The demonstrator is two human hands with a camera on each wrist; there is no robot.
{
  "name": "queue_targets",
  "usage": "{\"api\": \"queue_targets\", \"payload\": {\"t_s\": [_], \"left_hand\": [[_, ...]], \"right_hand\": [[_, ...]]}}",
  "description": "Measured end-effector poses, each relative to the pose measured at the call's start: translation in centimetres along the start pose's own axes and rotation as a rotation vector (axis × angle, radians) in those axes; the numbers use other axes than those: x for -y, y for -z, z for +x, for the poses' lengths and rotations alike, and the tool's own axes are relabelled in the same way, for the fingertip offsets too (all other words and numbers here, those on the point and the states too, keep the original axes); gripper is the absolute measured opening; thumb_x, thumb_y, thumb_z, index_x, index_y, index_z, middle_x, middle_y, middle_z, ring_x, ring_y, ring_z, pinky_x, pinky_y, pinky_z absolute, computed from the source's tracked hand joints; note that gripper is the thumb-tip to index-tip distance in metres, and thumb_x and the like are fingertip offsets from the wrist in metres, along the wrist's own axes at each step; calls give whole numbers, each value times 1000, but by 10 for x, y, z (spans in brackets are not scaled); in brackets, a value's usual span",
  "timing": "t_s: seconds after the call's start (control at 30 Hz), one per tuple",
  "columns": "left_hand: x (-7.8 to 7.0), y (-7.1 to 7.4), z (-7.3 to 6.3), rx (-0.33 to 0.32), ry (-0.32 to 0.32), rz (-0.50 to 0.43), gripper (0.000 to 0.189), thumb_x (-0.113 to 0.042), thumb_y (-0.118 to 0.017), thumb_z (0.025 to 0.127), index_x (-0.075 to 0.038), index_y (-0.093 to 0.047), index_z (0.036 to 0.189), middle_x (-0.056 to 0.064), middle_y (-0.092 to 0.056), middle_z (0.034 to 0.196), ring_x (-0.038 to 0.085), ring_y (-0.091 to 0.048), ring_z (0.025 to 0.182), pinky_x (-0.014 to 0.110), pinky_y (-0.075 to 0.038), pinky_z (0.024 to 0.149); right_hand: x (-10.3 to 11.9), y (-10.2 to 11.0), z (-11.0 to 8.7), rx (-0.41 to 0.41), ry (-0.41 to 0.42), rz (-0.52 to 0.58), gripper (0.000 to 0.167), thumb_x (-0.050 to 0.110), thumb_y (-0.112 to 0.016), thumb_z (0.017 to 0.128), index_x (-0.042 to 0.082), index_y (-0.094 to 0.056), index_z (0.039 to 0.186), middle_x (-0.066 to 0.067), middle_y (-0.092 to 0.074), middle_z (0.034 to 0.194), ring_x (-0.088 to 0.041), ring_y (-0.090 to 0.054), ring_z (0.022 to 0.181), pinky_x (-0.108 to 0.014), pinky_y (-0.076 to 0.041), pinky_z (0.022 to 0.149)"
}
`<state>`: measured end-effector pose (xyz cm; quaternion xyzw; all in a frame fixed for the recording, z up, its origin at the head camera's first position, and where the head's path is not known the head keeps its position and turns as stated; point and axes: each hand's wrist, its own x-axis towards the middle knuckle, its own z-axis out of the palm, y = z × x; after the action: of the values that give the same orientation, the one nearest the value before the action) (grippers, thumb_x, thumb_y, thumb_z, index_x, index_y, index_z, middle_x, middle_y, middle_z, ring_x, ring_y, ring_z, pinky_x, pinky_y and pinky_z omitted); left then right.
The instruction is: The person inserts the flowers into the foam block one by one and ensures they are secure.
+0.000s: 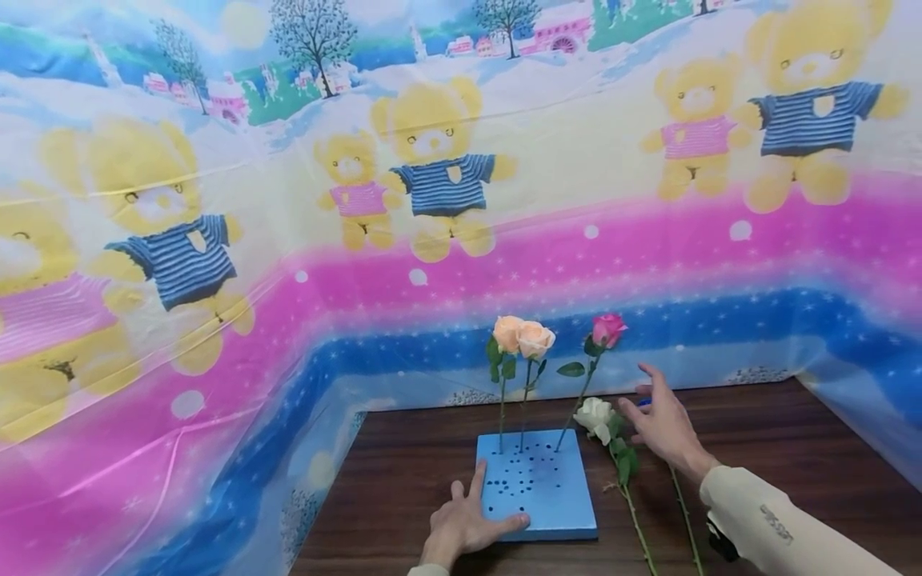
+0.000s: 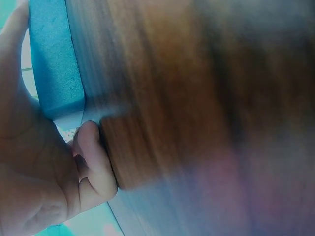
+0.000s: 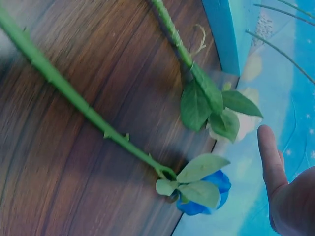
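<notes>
A pale blue foam block (image 1: 572, 500), dotted with holes, lies on the table. Two peach roses (image 1: 536, 341) and a pink rose (image 1: 609, 330) stand in its back part, the pink one leaning right. My left hand (image 1: 461, 522) rests at the block's front left corner, thumb on top and index finger along the left edge. To the right of the block lies a white rose (image 1: 595, 418). My right hand (image 1: 666, 426) hovers with spread fingers over a blue rose (image 3: 211, 194), holding nothing; in the head view it hides most of that bloom.
The dark wooden table (image 1: 403, 472) ends at the back against a hanging cloth (image 1: 432, 360) printed with bears. Thorny stems (image 1: 637, 524) of the loose roses run toward the table's near side. A dark object (image 1: 722, 540) shows beneath my right sleeve.
</notes>
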<state>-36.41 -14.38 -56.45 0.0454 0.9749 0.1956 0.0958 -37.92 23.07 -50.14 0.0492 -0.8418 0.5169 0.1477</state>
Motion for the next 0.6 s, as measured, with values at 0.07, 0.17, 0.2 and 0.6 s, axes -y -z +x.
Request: {"api": "queue_targets", "payload": {"t_s": [0.07,0.17,0.2,0.6], "left_hand": [[0,0,0,1,-6,-2,131,-101,-64,78,-33,-19,180,34,-40,167,30,-58,64,46,-36,60],[0,0,-1,-1,-14,-1,131,-101,-64,79,-32,-19,180,34,-40,167,30,-59,65,47,-36,60],[0,0,-1,-2,-15,2,131,-101,-64,79,-33,-19,180,34,-40,167,29,-59,65,47,-36,60],[3,-4,1,1,-9,-1,137,-106,-62,73,-34,-18,180,35,-40,166,30,-55,62,44,-33,59]], "right_hand": [[-2,4,0,-8,1,-6,87,25,-62,117,17,-4,181,-37,-38,165,-54,-61,131,-47,-67,75],[-7,11,-1,-20,0,-25,87,26,-62,117,16,-3,181,-38,-38,165,-55,-61,131,-44,-67,73],[-8,13,0,-25,-1,-35,87,27,-62,117,15,-3,180,-38,-38,164,-56,-61,132,-44,-67,73],[-22,39,-4,-70,-20,-137,88,31,-62,117,9,-5,180,-40,-41,161,-58,-61,131,-52,-66,77]]}}
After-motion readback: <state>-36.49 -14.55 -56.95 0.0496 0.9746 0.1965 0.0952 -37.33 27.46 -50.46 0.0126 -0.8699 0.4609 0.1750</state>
